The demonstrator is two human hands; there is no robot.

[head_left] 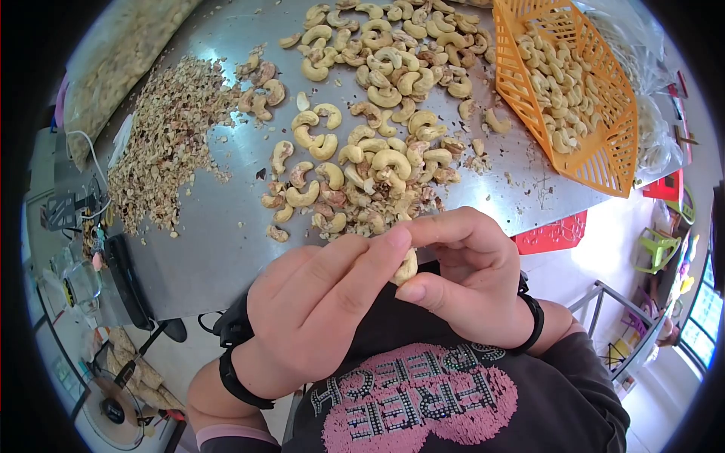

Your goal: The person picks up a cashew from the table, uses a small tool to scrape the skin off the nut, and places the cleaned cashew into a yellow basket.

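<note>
Both hands meet in front of my chest, at the near edge of the metal table. A pale cashew [406, 268] is pinched between them. My right hand [472, 275] holds it between thumb and index finger. My left hand [325, 302] has its fingertips pressed on the same nut, its thumb hidden behind the fingers. Just beyond the hands lies a heap of cashews [393, 162], some with brown skin still on. Farther back a second pile of cashews [385, 57] spreads over the table.
Skin flakes and crumbs [170, 136] form a heap at the left, near a clear bag of nuts [124, 64]. An orange basket [604, 162] with pale cashews stands at the back right. A red stool [555, 232] is below the table's right edge.
</note>
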